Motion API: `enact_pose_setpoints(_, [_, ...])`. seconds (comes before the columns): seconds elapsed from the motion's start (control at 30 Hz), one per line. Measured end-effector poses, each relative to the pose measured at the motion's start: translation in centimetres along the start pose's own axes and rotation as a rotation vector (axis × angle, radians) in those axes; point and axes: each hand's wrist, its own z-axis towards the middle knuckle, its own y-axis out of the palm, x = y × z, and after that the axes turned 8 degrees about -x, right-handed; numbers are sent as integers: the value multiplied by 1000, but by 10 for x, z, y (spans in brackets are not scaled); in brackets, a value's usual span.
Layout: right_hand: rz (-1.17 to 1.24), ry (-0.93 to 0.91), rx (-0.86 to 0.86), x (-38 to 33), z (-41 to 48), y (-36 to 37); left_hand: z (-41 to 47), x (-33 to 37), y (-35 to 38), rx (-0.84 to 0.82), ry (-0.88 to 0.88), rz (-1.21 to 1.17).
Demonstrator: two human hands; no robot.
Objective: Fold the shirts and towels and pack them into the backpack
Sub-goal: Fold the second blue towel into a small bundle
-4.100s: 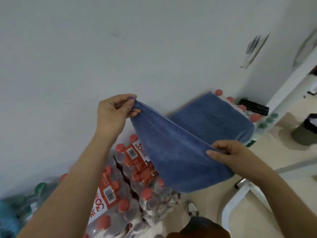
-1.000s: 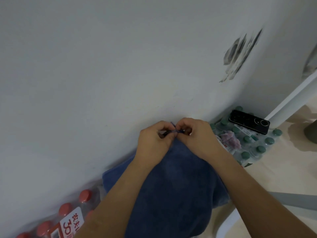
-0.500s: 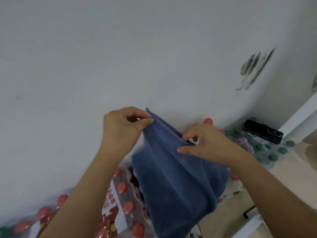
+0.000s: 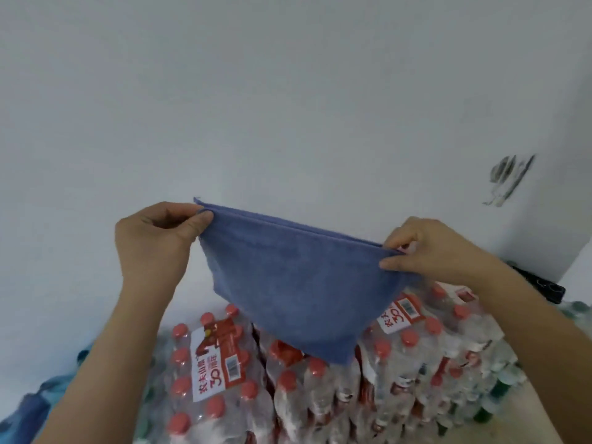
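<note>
A blue towel, folded double, hangs in the air in front of a white wall. My left hand pinches its upper left corner between thumb and fingers. My right hand pinches the upper right corner, a little lower than the left. The top edge is stretched taut between them and the rest droops to a point over the bottle packs. The backpack and the shirts are out of view.
Shrink-wrapped packs of red-capped water bottles are stacked below the towel against the wall. Green-capped bottles lie at the lower right. A black phone rests at the right. Blue cloth shows at the lower left.
A second ago both hands held the towel's corners together. They have moved apart, left hand to the left and right hand to the right, stretching the folded towel's top edge taut.
</note>
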Motion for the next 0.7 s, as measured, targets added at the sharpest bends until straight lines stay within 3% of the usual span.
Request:
enact_pose_setpoints(0.2, [536,-99,156,-63,-28,-6,-29,1,-73,67,-98,-243])
enact_pose_setpoints(0.43, [693,-91,246,-79,-32,-25,-43,-3,-96,-6,-110,-441])
enact_pose_setpoints(0.57, [812,37,217,-54,-15,-24,-45,-42,-72,-48,-291,-444])
enact_pose_setpoints(0.7, [800,350,151,-4,27,36,-46,-114,-21,-140,-622,-292])
